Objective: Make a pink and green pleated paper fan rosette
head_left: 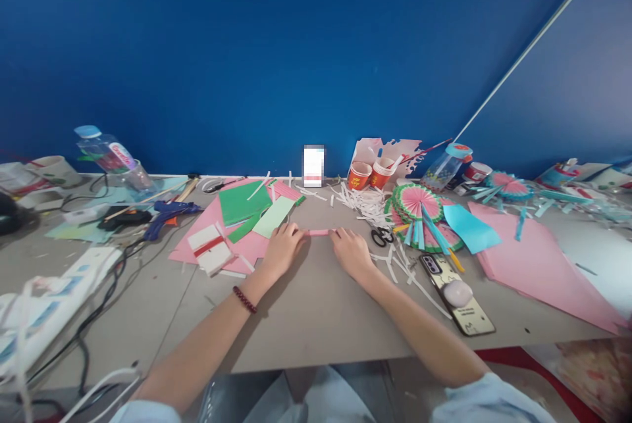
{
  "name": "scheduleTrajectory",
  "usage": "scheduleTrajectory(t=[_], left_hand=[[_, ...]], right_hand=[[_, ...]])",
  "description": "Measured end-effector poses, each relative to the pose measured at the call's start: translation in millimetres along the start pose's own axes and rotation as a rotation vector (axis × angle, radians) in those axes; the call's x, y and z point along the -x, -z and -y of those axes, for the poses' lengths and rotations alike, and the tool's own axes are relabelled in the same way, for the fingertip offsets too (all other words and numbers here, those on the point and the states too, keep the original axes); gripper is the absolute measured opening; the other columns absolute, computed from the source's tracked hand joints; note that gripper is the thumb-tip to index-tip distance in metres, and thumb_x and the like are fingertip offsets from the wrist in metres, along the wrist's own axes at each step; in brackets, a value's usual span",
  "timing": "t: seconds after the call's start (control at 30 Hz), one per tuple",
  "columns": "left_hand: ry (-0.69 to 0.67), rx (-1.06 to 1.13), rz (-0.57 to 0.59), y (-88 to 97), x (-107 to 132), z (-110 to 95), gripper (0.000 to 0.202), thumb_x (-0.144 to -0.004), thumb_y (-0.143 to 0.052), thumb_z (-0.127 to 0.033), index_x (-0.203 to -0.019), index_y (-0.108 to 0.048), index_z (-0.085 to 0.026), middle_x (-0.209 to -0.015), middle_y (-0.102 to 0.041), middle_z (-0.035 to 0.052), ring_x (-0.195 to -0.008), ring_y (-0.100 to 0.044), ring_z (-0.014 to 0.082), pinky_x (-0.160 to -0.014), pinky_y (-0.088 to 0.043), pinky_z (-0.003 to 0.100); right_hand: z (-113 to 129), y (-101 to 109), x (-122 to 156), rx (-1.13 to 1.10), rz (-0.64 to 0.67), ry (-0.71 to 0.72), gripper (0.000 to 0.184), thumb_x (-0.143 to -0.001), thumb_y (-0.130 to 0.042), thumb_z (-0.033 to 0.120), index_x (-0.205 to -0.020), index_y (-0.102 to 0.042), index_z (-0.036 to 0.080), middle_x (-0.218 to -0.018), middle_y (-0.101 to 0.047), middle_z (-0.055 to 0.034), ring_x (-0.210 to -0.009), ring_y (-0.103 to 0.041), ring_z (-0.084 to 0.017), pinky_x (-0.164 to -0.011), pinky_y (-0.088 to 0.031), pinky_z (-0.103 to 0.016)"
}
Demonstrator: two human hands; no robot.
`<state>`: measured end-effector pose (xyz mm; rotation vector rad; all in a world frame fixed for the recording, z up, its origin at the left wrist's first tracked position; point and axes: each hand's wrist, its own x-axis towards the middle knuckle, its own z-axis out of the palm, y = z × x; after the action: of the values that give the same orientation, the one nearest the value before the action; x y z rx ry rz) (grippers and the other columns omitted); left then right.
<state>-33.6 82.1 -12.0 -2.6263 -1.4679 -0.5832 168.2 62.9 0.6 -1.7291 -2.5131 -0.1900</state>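
"At the far left of the desk [326,324], what are you seeing?"

"A white power strip [89,270] is lying there, and a blue glue gun [165,214] is resting farther right. Green paper [244,201] is covering part of a pink sheet [254,247]."

"And what is happening mid-desk?"

"The left hand [284,247] is clamping one end of a narrow pink strip [318,233], which is stretching across to the right hand [352,252]; that hand is pinching the other end."

"And then?"

"Black-handled scissors [378,237] are lying just beside the right hand, a pleated fan [419,202] is spreading beyond, and a phone [469,318] is lying nearer the front edge."
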Motion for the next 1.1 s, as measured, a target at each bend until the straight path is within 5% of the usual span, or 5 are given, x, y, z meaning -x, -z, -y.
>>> scheduleTrajectory(t=[0.3,0.7,1.1], left_hand=[[-0.065,0.083,-0.036,-6.2,-9.4,16.0,0.026,-0.093,-0.040,-0.027,-0.090,-0.065,-0.020,-0.087,-0.059,0.0042,-0.084,-0.051,0.0180,-0.073,-0.038,0.032],[-0.011,0.146,-0.032,-5.0,-6.6,18.0,0.023,-0.093,-0.040,-0.021,-0.094,-0.063,-0.020,-0.090,-0.061,0.0047,-0.086,-0.053,0.0187,-0.075,-0.041,0.032],[-0.127,0.060,0.011,3.8,-5.6,22.6,0.023,-0.092,-0.041,-0.019,-0.098,-0.063,-0.021,-0.090,-0.063,0.0047,-0.085,-0.056,0.0190,-0.076,-0.041,0.034]], right_hand=[[-28.1,-15.4,-8.8,-0.408,-0.198,0.011,0.017,-0.084,-0.053,0.012,-0.096,-0.062,0.017,-0.097,-0.063,-0.0066,-0.092,-0.054,-0.020,-0.084,-0.043,-0.031],[-35.3,-24.2,-10.2,-0.552,-0.289,-0.010,0.019,-0.085,-0.048,0.011,-0.093,-0.063,0.020,-0.094,-0.064,-0.0067,-0.091,-0.056,-0.020,-0.083,-0.045,-0.033],[-41.2,-23.0,-11.4,-0.635,-0.285,-0.057,0.015,-0.084,-0.050,0.013,-0.084,-0.064,0.018,-0.087,-0.065,-0.0058,-0.088,-0.057,-0.020,-0.080,-0.044,-0.032]])
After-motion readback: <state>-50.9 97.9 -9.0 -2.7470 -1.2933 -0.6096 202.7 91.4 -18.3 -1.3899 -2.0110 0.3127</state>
